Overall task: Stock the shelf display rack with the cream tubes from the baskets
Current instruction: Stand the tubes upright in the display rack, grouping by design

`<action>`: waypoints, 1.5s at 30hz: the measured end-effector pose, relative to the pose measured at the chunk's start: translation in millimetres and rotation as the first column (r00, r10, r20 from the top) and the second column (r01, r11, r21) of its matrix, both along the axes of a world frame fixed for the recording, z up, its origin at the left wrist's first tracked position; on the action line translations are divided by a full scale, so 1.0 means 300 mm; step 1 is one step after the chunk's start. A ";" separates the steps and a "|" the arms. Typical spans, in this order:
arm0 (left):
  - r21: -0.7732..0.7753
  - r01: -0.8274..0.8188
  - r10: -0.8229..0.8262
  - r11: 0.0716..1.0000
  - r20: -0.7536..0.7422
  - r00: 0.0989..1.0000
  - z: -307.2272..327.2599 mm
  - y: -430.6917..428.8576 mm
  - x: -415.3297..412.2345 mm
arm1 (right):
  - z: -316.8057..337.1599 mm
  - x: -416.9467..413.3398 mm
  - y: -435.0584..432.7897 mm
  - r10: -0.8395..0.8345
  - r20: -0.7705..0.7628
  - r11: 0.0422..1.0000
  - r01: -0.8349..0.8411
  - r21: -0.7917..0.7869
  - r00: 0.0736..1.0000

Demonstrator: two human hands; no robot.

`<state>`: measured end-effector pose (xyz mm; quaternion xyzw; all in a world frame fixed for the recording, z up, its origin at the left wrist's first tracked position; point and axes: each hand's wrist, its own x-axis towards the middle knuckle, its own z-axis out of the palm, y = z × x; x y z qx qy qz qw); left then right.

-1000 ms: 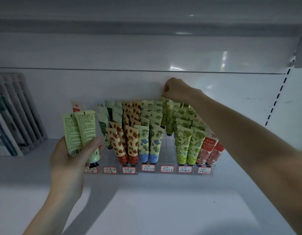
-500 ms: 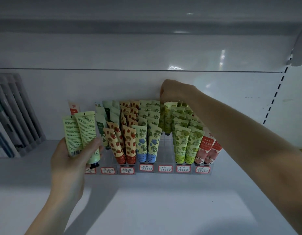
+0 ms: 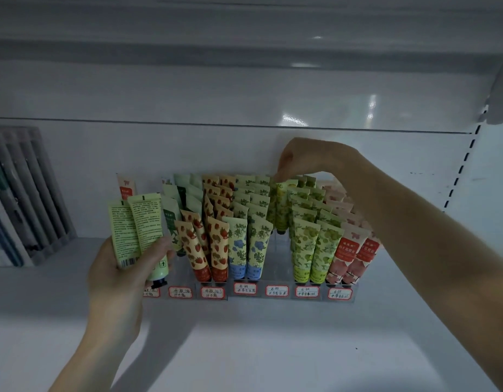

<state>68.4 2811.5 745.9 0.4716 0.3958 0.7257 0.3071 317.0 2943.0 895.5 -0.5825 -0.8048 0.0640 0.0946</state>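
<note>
A clear display rack (image 3: 275, 299) with handwritten labels stands on the white shelf, its rows filled with several cream tubes in strawberry, blue-flower, green and pink prints. My left hand (image 3: 117, 275) grips two pale green tubes (image 3: 138, 233), printed backs toward me, just left of the rack. My right hand (image 3: 306, 158) reaches over the back of the rack with curled fingers, the fingertips at the top of a yellow-green tube (image 3: 282, 206) standing in the rear of the fifth column. The front slots of that column hold no tubes.
A grey slotted holder (image 3: 27, 193) with dark items stands at the left on the shelf (image 3: 244, 349). The shelf above hangs close overhead. A slotted upright runs down the right side (image 3: 459, 171).
My right hand has lifted slightly from the rear of the rack, and the yellow-green tube now stands in its slot. My left hand holds its two tubes as before.
</note>
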 end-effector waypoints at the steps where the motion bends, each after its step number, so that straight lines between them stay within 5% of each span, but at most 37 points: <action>1: -0.006 0.000 0.000 1.000 0.002 1.000 0.001 0.000 0.002 | -0.003 -0.004 -0.003 0.004 0.030 1.000 -0.005 0.014 1.000; 7: -0.023 -0.008 0.008 1.000 0.003 1.000 -0.003 0.002 -0.001 | -0.038 -0.037 -0.004 -0.103 0.207 0.984 0.070 0.163 0.973; 45: -0.044 0.004 0.000 0.999 0.107 0.994 -0.021 0.003 -0.007 | -0.092 0.000 0.024 -0.015 0.077 0.963 -0.006 0.271 0.997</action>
